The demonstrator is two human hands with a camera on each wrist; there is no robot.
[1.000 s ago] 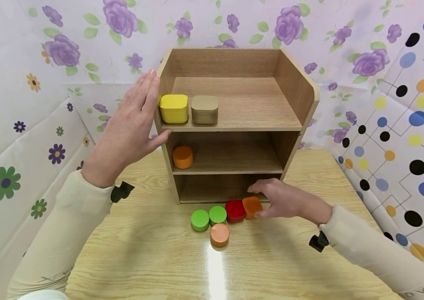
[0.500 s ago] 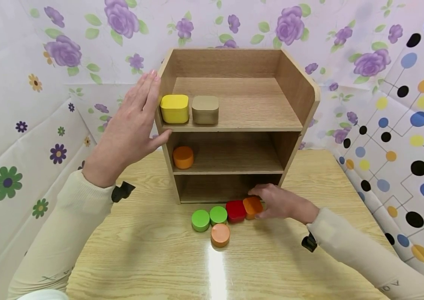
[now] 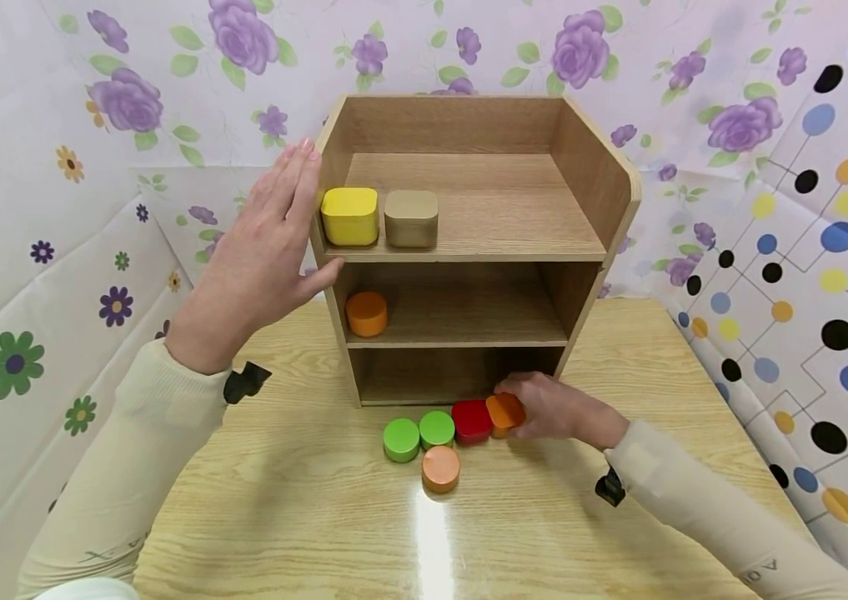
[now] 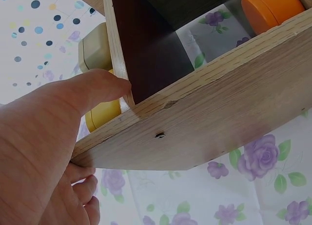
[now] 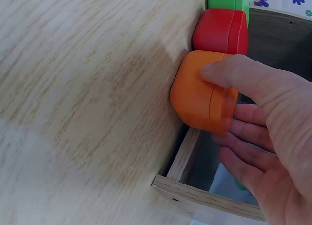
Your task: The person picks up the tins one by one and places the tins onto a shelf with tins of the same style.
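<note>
My right hand (image 3: 544,406) holds an orange rounded-square box (image 3: 505,413), which stands beside a red box (image 3: 472,421) on the table. In the right wrist view the thumb (image 5: 229,71) lies on the orange box's near side, with the other fingers behind it. My left hand (image 3: 262,242) rests with straight fingers along the left side of a three-level wooden shelf (image 3: 461,257); its thumb (image 4: 105,86) touches the front edge. On the top level, near that hand, sit a yellow box (image 3: 349,218) and a khaki box (image 3: 411,220).
A round orange box (image 3: 367,314) stands at the left of the middle level. Two round green boxes (image 3: 401,440) sit left of the red box, and a peach round box (image 3: 441,469) stands in front. Flower-patterned cloth (image 3: 393,50) hangs behind the shelf.
My right hand has moved slightly left and closed in on the orange box, the fingers coming together around it. The left hand stays against the shelf; the boxes have not visibly moved.
</note>
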